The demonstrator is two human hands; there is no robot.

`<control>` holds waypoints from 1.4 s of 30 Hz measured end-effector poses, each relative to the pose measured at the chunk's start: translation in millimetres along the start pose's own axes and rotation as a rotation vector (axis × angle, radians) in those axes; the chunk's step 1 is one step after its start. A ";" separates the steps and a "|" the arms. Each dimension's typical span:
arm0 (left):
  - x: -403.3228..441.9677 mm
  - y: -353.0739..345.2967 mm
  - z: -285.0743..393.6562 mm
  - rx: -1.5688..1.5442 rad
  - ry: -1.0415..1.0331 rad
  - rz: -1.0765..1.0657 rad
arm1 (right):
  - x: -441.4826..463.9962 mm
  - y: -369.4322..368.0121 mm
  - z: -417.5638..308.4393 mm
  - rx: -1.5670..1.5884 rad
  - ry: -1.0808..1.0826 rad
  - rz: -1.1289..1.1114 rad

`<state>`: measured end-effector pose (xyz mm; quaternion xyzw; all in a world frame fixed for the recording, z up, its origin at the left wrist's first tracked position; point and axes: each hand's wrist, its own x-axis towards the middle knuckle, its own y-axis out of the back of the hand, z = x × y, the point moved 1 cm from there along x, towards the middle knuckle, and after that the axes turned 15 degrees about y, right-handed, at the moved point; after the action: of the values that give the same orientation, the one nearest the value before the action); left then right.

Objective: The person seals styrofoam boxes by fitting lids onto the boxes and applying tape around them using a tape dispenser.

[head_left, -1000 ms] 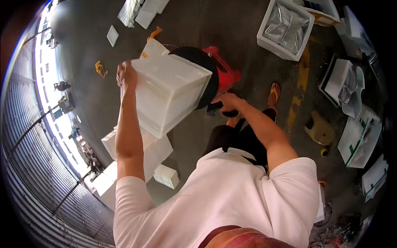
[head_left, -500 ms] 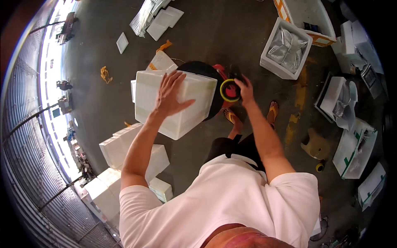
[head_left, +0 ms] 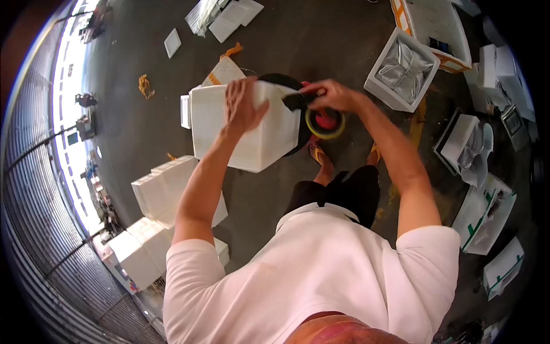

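Observation:
A white foam box [head_left: 246,129] stands in front of me over a dark round surface [head_left: 275,79]. My left hand [head_left: 240,106] lies on top of the box, fingers stretched out, partly smeared by motion. At the box's right edge, my right hand [head_left: 332,96] grips a tape dispenser [head_left: 295,102] with a black head. Its roll has a yellow rim and a red hub, and it hangs below my fingers. The dispenser's head is against or just over the box edge; I cannot tell whether tape is stuck there.
An open foam box [head_left: 401,71] with silver lining stands at upper right, beside a larger open box [head_left: 438,26]. White boxes [head_left: 163,189] are stacked at left. Lids [head_left: 235,20] and crumpled orange tape [head_left: 145,86] lie on the floor. More boxes [head_left: 484,215] line the right side.
My right hand has swung left and up, bringing the dispenser's head to the box's right edge. My left hand stays on the box top. The view has shifted slightly.

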<state>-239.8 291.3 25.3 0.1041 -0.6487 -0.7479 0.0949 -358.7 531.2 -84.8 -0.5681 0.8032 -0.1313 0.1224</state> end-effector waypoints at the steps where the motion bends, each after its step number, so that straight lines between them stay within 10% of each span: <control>1: 13.2 -6.2 -4.7 -0.013 0.102 0.091 | -18.8 -15.6 18.5 -0.095 0.045 0.028; 7: 65.7 -19.0 -54.6 -0.097 0.654 0.480 | -28.2 -58.2 41.9 -0.085 0.190 0.349; 11: 20.4 1.4 -17.4 0.023 -0.237 0.040 | 16.3 -29.5 31.3 -0.039 0.185 0.284; 18: 57.0 -12.9 -49.0 0.045 0.390 0.135 | -51.1 -90.5 35.8 0.218 0.058 0.328; 23: 69.8 -5.3 -91.8 -0.031 1.007 0.200 | -29.7 -85.1 49.9 -0.268 0.276 0.430; 26: 28.8 4.5 -84.0 -0.322 0.256 0.254 | 12.8 -60.1 31.9 0.080 0.146 0.503; 29: -63.5 44.9 -24.1 0.103 -0.509 -0.221 | 68.2 -38.0 24.4 -0.085 0.181 0.461; 34: -51.6 27.2 -16.1 0.033 -0.511 -0.279 | 74.7 -19.1 13.9 -0.180 0.138 0.223; 37: -35.0 3.4 -9.2 -0.078 -0.277 0.047 | -1.0 -39.4 7.4 -0.170 0.089 0.030; 42: 24.0 -18.1 -18.7 -0.111 0.104 0.233 | -74.3 -97.6 21.9 -0.021 0.034 0.276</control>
<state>-257.7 269.4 4.1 0.0613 -0.6080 -0.7603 0.2202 -241.1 568.5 -67.5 -0.4513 0.8769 -0.1144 0.1198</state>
